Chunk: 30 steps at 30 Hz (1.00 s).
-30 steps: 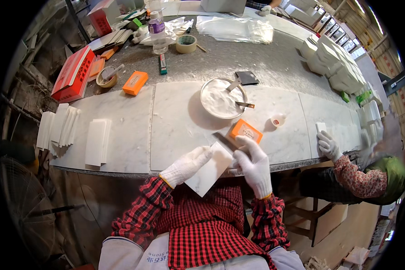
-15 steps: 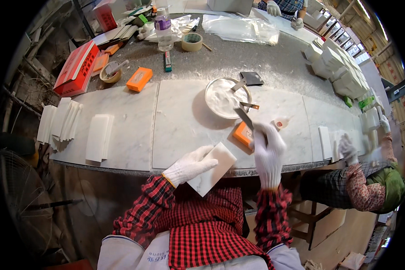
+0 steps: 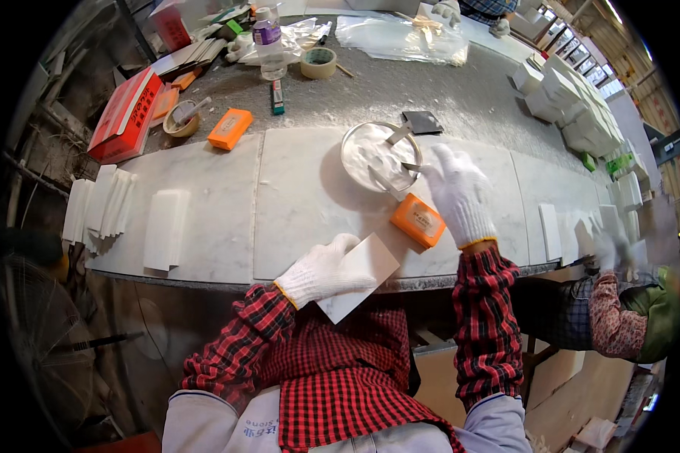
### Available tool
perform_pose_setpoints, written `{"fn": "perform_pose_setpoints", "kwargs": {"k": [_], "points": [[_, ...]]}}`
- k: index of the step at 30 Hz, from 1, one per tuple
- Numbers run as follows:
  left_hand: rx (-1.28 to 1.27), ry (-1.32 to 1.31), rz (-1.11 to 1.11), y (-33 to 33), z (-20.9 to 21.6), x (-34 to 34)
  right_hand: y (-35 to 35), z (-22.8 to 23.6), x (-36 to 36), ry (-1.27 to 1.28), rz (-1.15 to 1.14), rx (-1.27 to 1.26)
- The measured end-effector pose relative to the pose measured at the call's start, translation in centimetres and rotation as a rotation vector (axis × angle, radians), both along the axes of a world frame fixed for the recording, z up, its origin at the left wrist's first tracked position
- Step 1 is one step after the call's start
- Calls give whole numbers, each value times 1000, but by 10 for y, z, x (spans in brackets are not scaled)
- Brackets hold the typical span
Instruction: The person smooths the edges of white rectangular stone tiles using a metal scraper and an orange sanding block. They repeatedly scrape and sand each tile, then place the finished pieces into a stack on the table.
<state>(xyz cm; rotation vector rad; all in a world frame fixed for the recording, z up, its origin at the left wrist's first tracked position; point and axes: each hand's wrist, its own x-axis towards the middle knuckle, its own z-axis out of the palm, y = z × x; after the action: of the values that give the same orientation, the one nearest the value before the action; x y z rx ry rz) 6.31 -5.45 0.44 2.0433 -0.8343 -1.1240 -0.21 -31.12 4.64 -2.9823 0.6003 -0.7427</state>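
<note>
My left hand [image 3: 326, 270], in a white knitted glove, grips a small white marble tile [image 3: 372, 266] tilted over the table's front edge. To the right of a metal bowl [image 3: 345, 167] is my right hand [image 3: 461, 192], also gloved, its fingertips closed on the end of a scraper [image 3: 410, 166] at the bowl's rim. White paste [image 3: 370, 151] fills much of the bowl. A second flat metal blade [image 3: 387, 183] leans over the near rim, and another metal strip [image 3: 399, 134] lies at the far rim. An orange box [image 3: 418, 220] sits just below the bowl.
White tiles [image 3: 166, 230] stand stacked at left, near a red box [image 3: 128, 113] and an orange box [image 3: 230, 129]. Behind are a bottle [image 3: 270, 49], tape [image 3: 319, 63] and plastic sheeting [image 3: 400, 41]. A co-worker [image 3: 619, 309] works at right; another person's gloved hand [image 3: 447, 10] is far across.
My right hand has let go of the blade it held, which now rests in the bowl, and has moved up and right to the other scraper. My left hand still holds the tile.
</note>
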Motion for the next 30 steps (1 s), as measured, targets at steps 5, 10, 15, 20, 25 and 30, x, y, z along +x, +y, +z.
{"fn": "perform_pose_setpoints", "kwargs": {"k": [5,10,15,20,25,30], "points": [[-17,-23,10,-13,-1,-12,-12,-32,11,173,38,103],[-210,-129,179,12,-40,-42,12,8,-29,-57,78,49],[-225,165,345,15,-38,-76,60,-9,-110,-329,-120,976],[-317,153,466,17,-53,-105,117,-72,-128,-391,-242,1086],[-274,195,463,19,-47,-101,128,-68,-119,-136,-132,830],[-255,223,448,19,-48,-92,132,-69,-116,-79,-93,777]]}}
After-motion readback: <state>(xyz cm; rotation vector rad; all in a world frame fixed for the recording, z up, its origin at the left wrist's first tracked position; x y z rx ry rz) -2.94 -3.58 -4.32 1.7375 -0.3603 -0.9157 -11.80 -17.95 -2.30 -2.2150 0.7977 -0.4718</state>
